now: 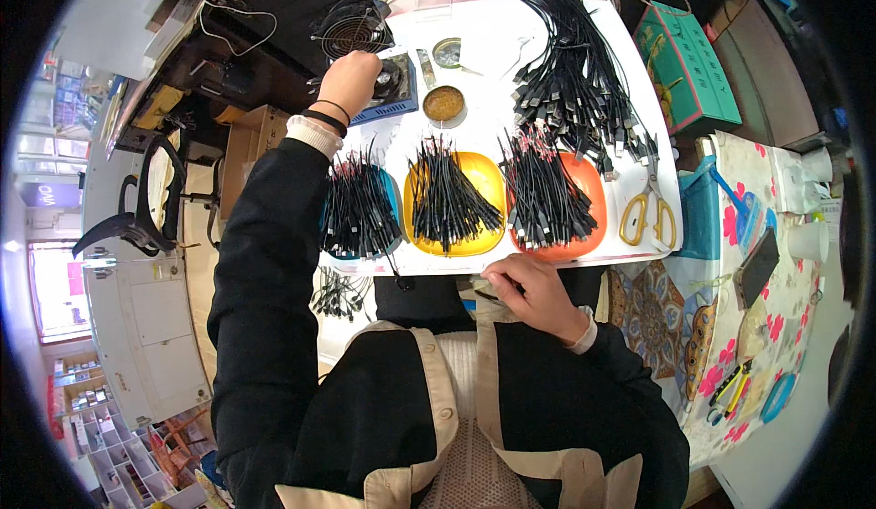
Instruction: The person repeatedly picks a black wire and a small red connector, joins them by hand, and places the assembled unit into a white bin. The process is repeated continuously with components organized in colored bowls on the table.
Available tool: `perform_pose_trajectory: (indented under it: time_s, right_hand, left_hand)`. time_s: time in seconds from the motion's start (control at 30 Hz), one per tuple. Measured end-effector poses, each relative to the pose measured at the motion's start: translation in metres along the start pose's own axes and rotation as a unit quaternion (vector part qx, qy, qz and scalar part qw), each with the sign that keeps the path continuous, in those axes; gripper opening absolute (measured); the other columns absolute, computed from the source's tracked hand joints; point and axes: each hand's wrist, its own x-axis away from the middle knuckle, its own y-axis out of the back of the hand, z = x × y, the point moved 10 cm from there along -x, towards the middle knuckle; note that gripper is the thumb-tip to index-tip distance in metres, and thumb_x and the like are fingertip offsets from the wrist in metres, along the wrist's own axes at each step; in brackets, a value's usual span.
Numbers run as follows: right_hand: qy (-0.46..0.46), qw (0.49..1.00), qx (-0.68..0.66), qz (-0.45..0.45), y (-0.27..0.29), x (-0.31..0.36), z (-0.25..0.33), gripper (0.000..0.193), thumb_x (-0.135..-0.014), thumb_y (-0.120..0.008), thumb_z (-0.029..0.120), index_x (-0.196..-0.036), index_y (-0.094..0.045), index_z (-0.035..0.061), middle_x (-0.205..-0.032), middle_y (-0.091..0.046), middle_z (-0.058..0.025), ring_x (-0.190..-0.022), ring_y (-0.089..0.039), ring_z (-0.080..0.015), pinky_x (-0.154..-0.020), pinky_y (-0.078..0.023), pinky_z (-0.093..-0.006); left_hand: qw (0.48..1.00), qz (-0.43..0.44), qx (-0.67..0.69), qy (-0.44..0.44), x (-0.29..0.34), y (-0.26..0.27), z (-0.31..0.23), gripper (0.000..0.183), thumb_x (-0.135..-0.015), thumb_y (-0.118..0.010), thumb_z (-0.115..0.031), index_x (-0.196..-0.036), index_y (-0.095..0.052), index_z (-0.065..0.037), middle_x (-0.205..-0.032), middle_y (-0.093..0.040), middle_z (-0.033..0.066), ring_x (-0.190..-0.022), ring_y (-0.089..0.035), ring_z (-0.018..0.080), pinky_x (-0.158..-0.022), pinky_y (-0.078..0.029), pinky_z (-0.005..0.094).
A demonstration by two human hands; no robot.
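At the far left of the white table [493,43], my left hand [350,82] is closed beside a blue-based device [391,89] with a round opening. What its fingers hold, if anything, is hidden. My right hand [537,295] rests at the table's front edge with its fingers curled in; I cannot see anything in them. Between the hands, bundles of short black cables with bare reddish ends lie on a blue tray [392,189], a yellow tray [488,176] and an orange tray [589,185]. A round tin [444,104] of brownish material stands right of the device.
A large heap of black USB cables [570,80] covers the back right. Yellow-handled scissors [650,217] lie at the right. A small fan [351,34] stands behind the device. A green box [689,71] and a flowered side table [739,326] stand to the right.
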Motion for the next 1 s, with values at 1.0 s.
perform_pose_trajectory:
  time_s: [1.0]
  right_hand:
    - [-0.05,0.973,0.086,0.21,-0.138,0.014,0.075,0.016,-0.094,-0.057,0.014,-0.095,-0.066,-0.0001,-0.084,-0.067,-0.0108,-0.07,-0.064,-0.0184,-0.062,-0.049,-0.0278]
  left_hand:
    - [0.568,-0.303,0.61,0.462,0.53,-0.04,0.11,0.015,-0.085,-0.068,-0.006,-0.098,-0.068,0.003,-0.078,-0.066,0.0015,-0.064,-0.055,0.0056,-0.058,-0.043,0.0187]
